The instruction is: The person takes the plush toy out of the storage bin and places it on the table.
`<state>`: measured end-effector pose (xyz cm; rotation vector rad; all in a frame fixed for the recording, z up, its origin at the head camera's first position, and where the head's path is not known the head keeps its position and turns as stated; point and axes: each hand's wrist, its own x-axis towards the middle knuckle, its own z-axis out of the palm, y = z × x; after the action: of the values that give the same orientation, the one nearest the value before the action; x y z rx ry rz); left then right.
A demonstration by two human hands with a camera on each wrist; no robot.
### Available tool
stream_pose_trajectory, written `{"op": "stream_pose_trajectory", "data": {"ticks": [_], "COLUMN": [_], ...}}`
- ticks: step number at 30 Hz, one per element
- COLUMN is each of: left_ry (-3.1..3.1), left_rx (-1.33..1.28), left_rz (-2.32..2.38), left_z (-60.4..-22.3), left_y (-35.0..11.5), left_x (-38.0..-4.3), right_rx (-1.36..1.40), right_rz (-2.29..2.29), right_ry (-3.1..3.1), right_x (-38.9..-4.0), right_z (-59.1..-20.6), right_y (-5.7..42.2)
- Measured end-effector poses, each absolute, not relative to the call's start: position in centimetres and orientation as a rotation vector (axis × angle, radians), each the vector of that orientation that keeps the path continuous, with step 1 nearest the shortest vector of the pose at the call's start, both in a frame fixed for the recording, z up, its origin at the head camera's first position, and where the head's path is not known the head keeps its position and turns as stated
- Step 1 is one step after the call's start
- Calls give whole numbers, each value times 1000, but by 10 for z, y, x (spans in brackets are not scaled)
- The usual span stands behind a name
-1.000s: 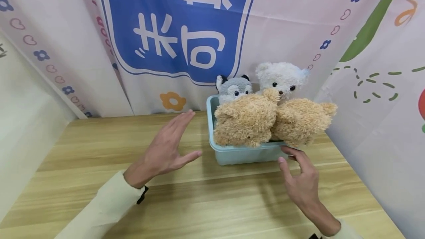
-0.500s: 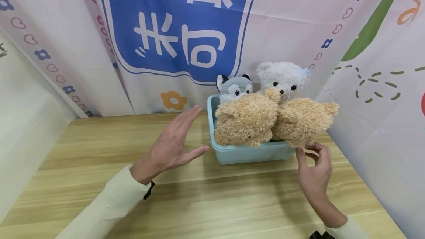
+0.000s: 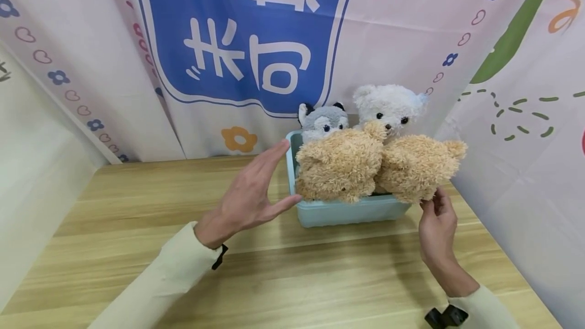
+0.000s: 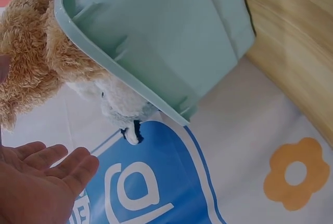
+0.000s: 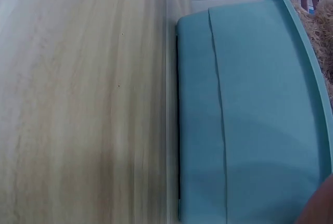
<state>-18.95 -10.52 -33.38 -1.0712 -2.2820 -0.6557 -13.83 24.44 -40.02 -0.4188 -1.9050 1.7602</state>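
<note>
A light-blue plastic bin (image 3: 352,213) stands on the wooden table, filled with plush toys. Two curly tan plush toys (image 3: 340,166) lie across its front, backs upward. Behind them sit a grey-and-white husky plush (image 3: 322,122) and a white teddy bear (image 3: 388,105). My left hand (image 3: 247,194) is at the bin's left rim, fingers straight and thumb spread; in the left wrist view, my left hand (image 4: 47,182) holds nothing. My right hand (image 3: 437,227) is at the bin's right front corner, fingers bent; the fur hides its fingertips, so a grip on the rim is unclear.
The wooden table (image 3: 183,187) extends left and in front of the bin. A printed cloth backdrop (image 3: 256,85) hangs close behind the bin, and another patterned wall (image 3: 516,166) rises at the right.
My left hand has moved right, up to the bin's left rim. My right hand has slid rightward along the front to the right corner. The bin and toys have stayed in place.
</note>
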Motion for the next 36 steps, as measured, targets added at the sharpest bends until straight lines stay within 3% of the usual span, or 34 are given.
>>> {"op": "stream_pose_trajectory", "data": {"ticks": [12, 36], "left_ry": [-2279, -2226], "left_rx": [-1106, -1217], "left_rz": [-710, -830], "left_z": [-325, -320], "left_y": [-91, -68], "left_x": [-192, -196], "right_rx": [-374, -367], "right_rz": [1927, 1831], "right_ry": [-1817, -1765], "right_x": [-140, -140], "right_z": [-397, -408], "right_y": [245, 242]}}
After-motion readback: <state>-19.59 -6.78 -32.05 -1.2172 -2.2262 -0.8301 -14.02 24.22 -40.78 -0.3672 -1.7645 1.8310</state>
